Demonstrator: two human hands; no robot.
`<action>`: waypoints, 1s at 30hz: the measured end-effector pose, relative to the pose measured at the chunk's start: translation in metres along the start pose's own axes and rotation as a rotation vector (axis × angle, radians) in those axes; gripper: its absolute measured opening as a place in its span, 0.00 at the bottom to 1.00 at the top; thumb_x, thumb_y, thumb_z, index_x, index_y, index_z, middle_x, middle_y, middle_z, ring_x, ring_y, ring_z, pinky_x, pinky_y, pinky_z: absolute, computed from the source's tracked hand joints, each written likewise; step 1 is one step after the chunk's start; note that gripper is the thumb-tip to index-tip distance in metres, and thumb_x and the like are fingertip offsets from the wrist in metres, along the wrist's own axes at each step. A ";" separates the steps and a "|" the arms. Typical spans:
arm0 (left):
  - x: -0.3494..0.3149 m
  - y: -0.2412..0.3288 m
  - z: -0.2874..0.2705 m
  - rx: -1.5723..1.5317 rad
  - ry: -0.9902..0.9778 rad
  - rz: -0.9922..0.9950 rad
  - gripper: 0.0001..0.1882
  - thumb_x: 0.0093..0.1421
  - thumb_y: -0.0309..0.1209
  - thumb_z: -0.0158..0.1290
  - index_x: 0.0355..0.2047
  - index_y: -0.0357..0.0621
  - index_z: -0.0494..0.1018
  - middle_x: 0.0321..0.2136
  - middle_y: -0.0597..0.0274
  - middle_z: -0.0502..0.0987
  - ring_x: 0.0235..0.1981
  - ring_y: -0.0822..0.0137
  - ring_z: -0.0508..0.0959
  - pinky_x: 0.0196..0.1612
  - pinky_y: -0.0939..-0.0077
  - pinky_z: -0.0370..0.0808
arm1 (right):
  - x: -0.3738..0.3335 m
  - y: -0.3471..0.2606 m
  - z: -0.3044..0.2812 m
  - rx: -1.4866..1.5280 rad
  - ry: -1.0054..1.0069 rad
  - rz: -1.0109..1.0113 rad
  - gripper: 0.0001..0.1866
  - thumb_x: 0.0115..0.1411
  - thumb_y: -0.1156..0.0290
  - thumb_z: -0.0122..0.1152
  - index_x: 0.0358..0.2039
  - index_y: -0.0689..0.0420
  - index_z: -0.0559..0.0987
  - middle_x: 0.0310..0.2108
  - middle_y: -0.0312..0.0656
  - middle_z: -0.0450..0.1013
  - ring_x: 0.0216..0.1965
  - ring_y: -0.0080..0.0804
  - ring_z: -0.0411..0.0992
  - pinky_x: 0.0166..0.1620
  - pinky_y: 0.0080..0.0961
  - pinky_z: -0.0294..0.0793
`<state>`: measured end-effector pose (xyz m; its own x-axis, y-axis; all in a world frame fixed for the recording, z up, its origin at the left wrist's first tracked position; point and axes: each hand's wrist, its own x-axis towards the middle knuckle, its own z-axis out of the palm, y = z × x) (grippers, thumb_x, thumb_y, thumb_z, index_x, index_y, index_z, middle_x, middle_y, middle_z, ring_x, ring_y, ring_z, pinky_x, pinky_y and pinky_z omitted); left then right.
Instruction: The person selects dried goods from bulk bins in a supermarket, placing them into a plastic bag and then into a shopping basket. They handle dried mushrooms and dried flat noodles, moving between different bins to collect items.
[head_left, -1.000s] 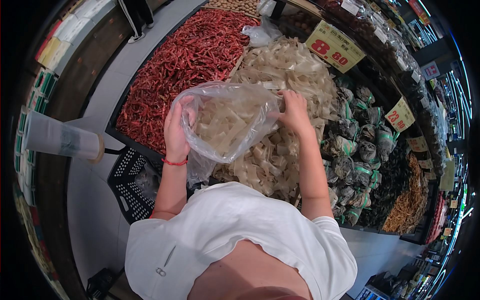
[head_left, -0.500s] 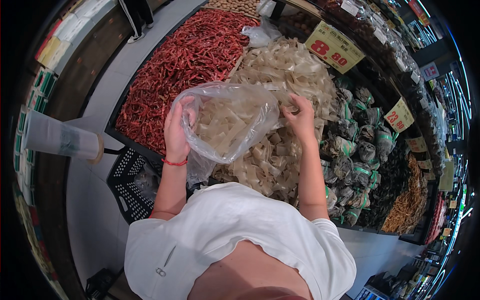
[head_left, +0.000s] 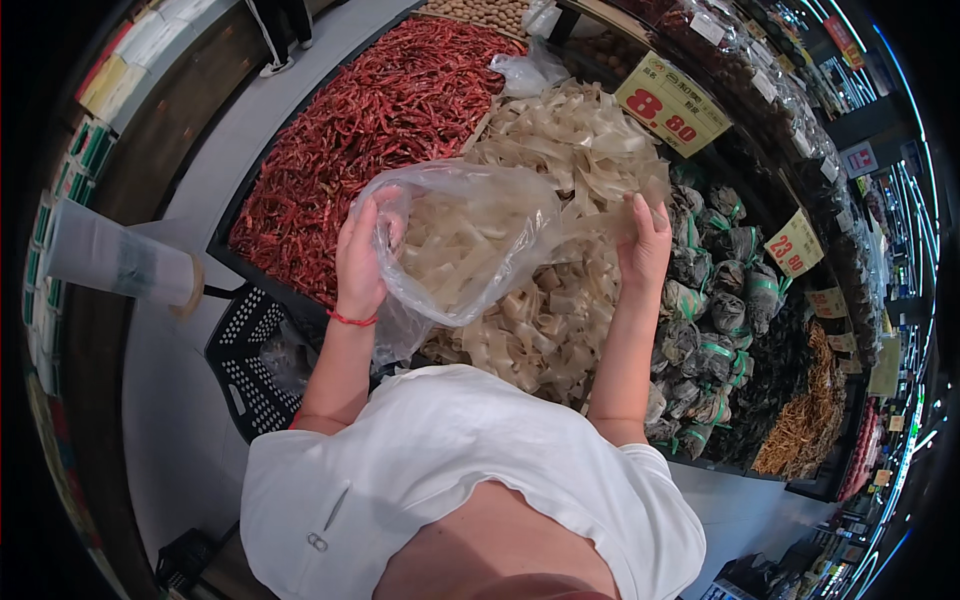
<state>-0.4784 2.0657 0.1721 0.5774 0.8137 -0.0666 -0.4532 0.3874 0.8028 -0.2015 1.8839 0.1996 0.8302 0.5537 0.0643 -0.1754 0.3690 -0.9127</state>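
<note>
My left hand (head_left: 358,262), with a red bracelet at the wrist, grips the left side of a clear plastic bag (head_left: 518,284). The bag's mouth gapes wide above a heap of pale, translucent wide dried noodles (head_left: 540,345); whether the noodles seen through it lie inside or beneath cannot be told for all of them. To the right of the bag, my right hand (head_left: 644,245) is raised with thumb and fingers closed on some wide dried noodles (head_left: 598,224). Those strips stretch between the fingers and the bag's right rim.
Dried red chillies (head_left: 365,130) fill the bin on the left. Dark bundles tied with green bands (head_left: 715,350) lie to the right, before brown dried strands (head_left: 805,415). A black basket (head_left: 250,360) and a bag-roll stand (head_left: 120,255) are at left; a price sign (head_left: 672,103) stands behind.
My right hand has moved right, away from the bag's rim, with strips of dried noodle in its fingers. My left hand still grips the bag in nearly the same place.
</note>
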 end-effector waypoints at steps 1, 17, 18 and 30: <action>0.000 0.000 -0.001 -0.003 -0.001 0.004 0.18 0.68 0.39 0.37 0.46 0.40 0.69 0.17 0.71 0.65 0.17 0.82 0.61 0.21 0.88 0.56 | -0.007 -0.007 0.013 0.029 -0.032 -0.030 0.20 0.56 0.74 0.62 0.48 0.59 0.70 0.38 0.38 0.73 0.39 0.24 0.71 0.42 0.22 0.72; -0.003 0.002 0.002 -0.025 -0.037 -0.003 0.18 0.68 0.39 0.39 0.46 0.40 0.71 0.18 0.72 0.67 0.19 0.83 0.63 0.22 0.88 0.59 | -0.066 0.011 0.119 -0.413 -0.578 -0.138 0.15 0.52 0.82 0.61 0.42 0.62 0.76 0.46 0.42 0.69 0.48 0.25 0.67 0.45 0.21 0.70; -0.002 0.001 0.002 -0.018 -0.037 0.005 0.18 0.68 0.39 0.39 0.46 0.40 0.71 0.18 0.72 0.67 0.20 0.83 0.63 0.23 0.88 0.59 | -0.064 0.011 0.115 -0.379 -0.541 -0.156 0.14 0.53 0.82 0.60 0.41 0.62 0.76 0.45 0.41 0.69 0.46 0.25 0.68 0.44 0.19 0.70; -0.002 0.004 0.006 -0.002 0.016 -0.003 0.18 0.68 0.39 0.38 0.47 0.39 0.70 0.19 0.71 0.66 0.20 0.82 0.61 0.22 0.87 0.56 | -0.077 0.005 0.009 -1.095 -0.433 0.164 0.15 0.51 0.74 0.64 0.40 0.60 0.77 0.35 0.40 0.74 0.32 0.28 0.71 0.39 0.22 0.71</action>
<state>-0.4769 2.0630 0.1793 0.5676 0.8195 -0.0788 -0.4528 0.3907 0.8014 -0.2710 1.8497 0.1932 0.5555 0.8185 -0.1468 0.4570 -0.4479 -0.7684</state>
